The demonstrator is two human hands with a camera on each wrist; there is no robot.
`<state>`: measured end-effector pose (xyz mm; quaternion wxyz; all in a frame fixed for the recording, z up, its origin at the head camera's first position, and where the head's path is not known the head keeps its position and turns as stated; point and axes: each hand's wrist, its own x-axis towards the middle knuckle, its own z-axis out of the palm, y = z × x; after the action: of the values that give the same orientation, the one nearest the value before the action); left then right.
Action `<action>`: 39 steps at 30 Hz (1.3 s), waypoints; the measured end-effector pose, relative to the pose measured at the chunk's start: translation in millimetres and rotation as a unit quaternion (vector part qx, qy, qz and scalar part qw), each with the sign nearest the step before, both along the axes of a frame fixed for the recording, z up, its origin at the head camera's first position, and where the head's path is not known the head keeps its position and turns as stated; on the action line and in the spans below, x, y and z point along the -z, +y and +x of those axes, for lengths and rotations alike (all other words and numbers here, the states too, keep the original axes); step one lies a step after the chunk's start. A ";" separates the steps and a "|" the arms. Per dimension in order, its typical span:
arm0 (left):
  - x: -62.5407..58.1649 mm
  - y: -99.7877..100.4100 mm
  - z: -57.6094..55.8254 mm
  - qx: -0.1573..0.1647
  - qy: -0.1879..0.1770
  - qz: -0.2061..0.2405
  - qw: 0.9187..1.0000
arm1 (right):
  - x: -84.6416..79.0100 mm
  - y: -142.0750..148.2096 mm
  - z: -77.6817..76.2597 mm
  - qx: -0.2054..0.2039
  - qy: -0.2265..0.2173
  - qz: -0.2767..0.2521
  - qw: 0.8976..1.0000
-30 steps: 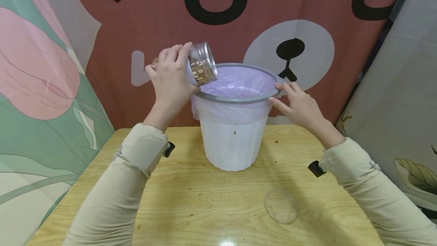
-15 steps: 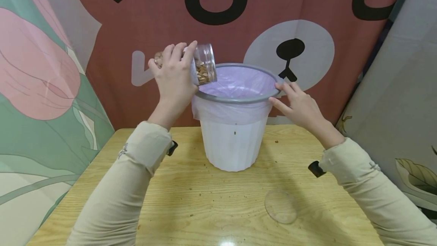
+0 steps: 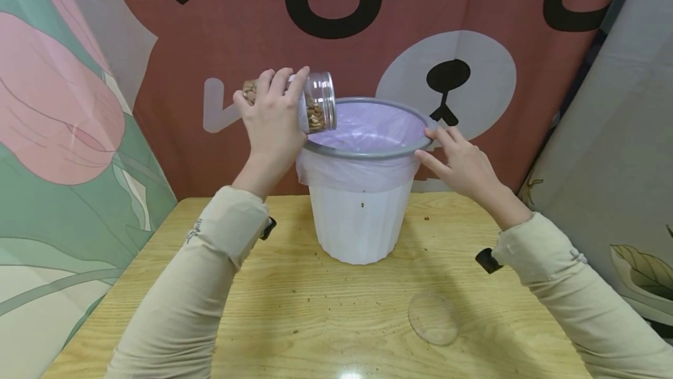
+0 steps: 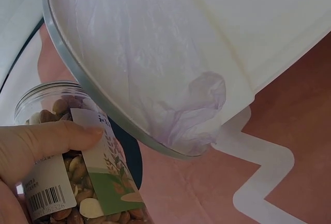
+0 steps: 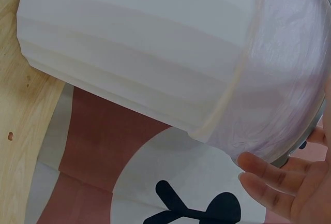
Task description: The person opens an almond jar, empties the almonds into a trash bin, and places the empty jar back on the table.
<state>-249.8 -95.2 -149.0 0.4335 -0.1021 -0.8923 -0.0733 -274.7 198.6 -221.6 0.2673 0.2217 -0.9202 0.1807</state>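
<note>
Nearest, on the worktop (image 3: 252, 309), lies a clear disc (image 3: 433, 317), too faint to make out fully; beyond stands the lined bin (image 3: 357, 224); the right hand (image 3: 465, 163) touches its rim (image 3: 363, 155) with loosely straight fingers; the left hand (image 3: 273, 119) has its grip wrapped round the jar (image 3: 322, 90) of nuts (image 3: 315, 117), held nearly level, long axis left to right, mouth towards the bin at the rim's left side.

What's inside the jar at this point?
Brown and pale nuts show through the clear wall of the jar. The label and left hand cover parts of it, so whatever lies behind them can't be seen.
</note>
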 end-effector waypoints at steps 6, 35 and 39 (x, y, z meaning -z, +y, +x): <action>0.1 1.0 -1.0 -0.014 -0.010 -0.011 1.000 | -0.7 -0.2 0.1 -0.001 -0.002 0.001 1.000; 1.3 7.9 -0.6 -0.031 -0.027 -0.041 0.998 | -0.2 1.0 -1.0 -0.005 0.003 0.001 1.000; 1.6 9.5 -0.3 -0.032 -0.028 -0.044 0.998 | 0.0 1.1 -0.9 -0.002 -0.001 -0.001 1.000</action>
<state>-250.1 -85.6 -150.5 0.4057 -0.0904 -0.9092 -0.0224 -275.6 199.7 -221.6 0.2659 0.2234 -0.9198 0.1827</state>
